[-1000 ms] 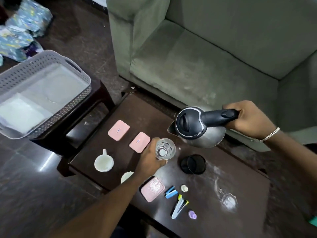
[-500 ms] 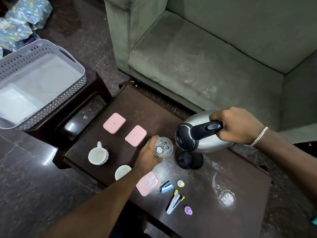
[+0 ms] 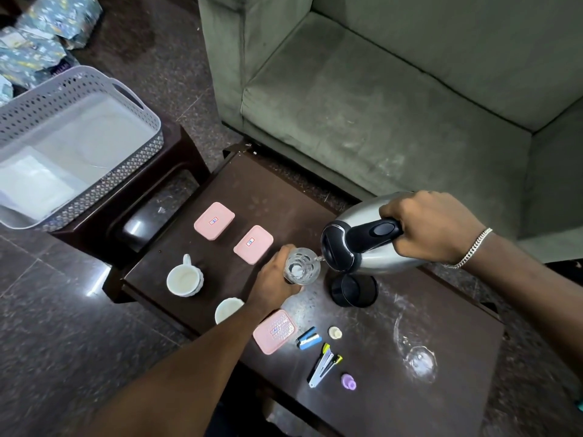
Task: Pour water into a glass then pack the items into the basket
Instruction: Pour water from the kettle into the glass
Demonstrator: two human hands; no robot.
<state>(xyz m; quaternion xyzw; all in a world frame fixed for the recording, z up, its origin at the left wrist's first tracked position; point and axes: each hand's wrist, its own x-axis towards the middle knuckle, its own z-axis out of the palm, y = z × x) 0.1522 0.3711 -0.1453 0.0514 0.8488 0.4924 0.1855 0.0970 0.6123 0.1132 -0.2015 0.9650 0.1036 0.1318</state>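
Observation:
My right hand grips the black handle of a steel kettle, tilted with its spout over a clear glass. A thin stream of water runs into the glass. My left hand is wrapped around the glass, which stands on the dark table. On the table lie three pink boxes, two white cups, two staplers and a second glass on its side. The grey basket sits at the left on a lower stool.
The kettle's black base stands just right of the glass. A green sofa lies beyond the table. Small cream and purple pieces rest near the staplers. Patterned bags lie on the floor at top left.
The kettle has moved down and left and tipped further, so its spout now reaches the glass and water flows. My left hand stays on the glass.

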